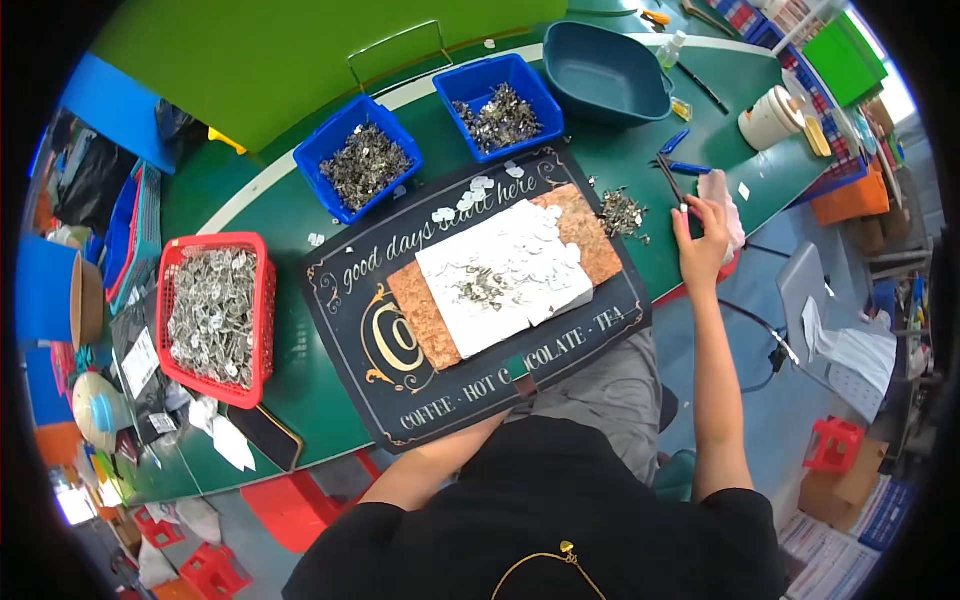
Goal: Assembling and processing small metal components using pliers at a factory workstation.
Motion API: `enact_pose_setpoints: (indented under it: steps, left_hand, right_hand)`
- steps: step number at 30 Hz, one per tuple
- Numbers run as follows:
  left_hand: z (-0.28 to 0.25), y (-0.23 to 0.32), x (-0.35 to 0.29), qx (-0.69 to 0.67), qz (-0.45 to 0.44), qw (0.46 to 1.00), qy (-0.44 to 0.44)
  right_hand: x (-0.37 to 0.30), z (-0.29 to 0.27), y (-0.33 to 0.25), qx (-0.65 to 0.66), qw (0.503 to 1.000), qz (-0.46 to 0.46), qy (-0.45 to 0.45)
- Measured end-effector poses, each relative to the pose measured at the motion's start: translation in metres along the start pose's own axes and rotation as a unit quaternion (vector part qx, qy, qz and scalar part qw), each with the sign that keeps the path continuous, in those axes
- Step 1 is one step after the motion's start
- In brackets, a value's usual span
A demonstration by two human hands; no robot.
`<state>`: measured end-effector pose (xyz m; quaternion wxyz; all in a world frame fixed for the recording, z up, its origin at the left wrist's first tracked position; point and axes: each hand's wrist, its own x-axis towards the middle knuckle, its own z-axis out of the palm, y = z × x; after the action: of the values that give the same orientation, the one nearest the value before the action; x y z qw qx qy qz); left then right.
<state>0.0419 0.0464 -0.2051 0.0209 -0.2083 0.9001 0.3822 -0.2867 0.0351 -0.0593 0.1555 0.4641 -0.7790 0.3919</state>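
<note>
R hand (708,238) pinching thin dk tool (671,182) — nr blue-hndl pliers (677,141)

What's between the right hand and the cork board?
In the head view, between the right hand and cork board: a heap of small metal pieces on the green tabletop, plus the edge of the black mat.

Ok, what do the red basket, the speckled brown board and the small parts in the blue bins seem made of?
Red basket: likely plastic, slightly glossy, with an openwork wall.
Speckled brown board: probably cork or something similar, matte, going by its grainy surface.
Small parts: apparently metal, shiny in places, from their silvery glints; which metal is unclear.
</note>
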Motion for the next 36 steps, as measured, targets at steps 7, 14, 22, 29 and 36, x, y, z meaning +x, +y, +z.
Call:
enact_pose_setpoints:
  steps: [7,14,22,29,36]
  left_hand:
    - [0.019,0.014,0.027,-0.046,-0.097,0.991,0.082]
    - [0.041,0.034,0.006,-0.070,-0.204,0.965,0.146]
    - [0.010,0.114,-0.146,0.061,-0.452,0.789,0.412]
    - [0.199,0.048,-0.246,-0.415,-0.738,0.521,0.110]
    - [0.165,-0.041,-0.240,-0.525,-0.677,0.506,0.099]
  right_hand:
    - [-0.004,0.005,-0.011,0.024,0.999,-0.008,-0.024]
    - [0.000,-0.004,-0.013,0.024,0.995,-0.015,-0.094]
    - [-0.020,-0.042,-0.001,0.153,0.975,-0.097,-0.129]
    - [-0.112,-0.074,0.115,-0.114,0.779,0.218,-0.577]
    - [0.072,-0.021,0.116,-0.735,0.204,-0.629,0.153]
